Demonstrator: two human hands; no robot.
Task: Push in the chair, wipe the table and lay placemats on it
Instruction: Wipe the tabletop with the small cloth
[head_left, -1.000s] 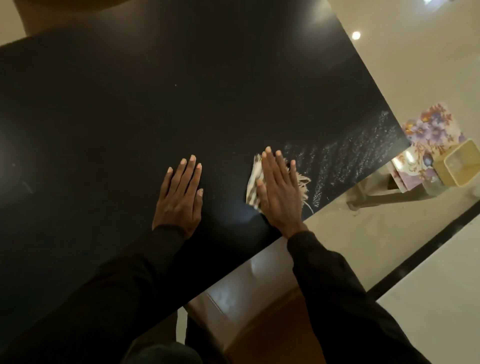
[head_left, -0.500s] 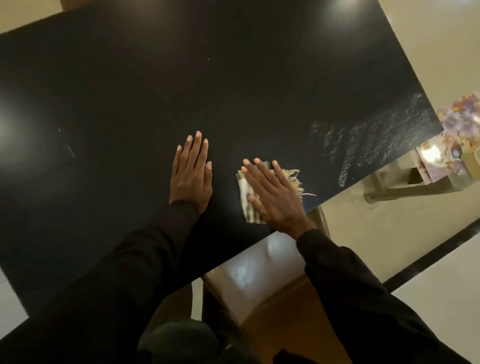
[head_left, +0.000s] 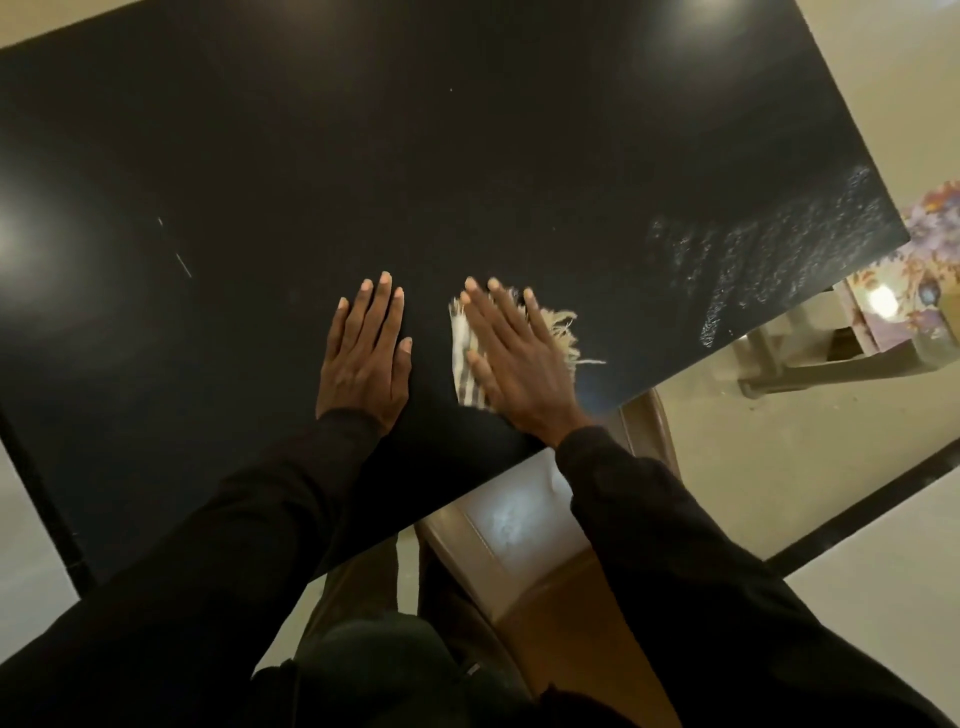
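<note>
Main risk: the cloth (head_left: 464, 364) sits near the table's front edge, pinned only by a flat palm. The right hand (head_left: 519, 364) has its fingers straight and presses down, not curled round it. A stroke toward that edge could slide the cloth off onto the chair (head_left: 519, 540) below, or the loose fringe could snag and bunch. Second risk is patchy coverage: wet speckled streaks (head_left: 779, 249) show only at the right corner of the table (head_left: 467, 156), and the rest of the glossy black top looks dry, so I'd judge wiping is early, with glare hiding missed spots. The left hand (head_left: 363, 353) lies flat on the top just beside the cloth, fingers straight, holding nothing; it may leave prints. The cloth is small and pale with grey stripes, frayed fringe on its right side, mostly hidden under the hand. No placemats on the table yet.
</note>
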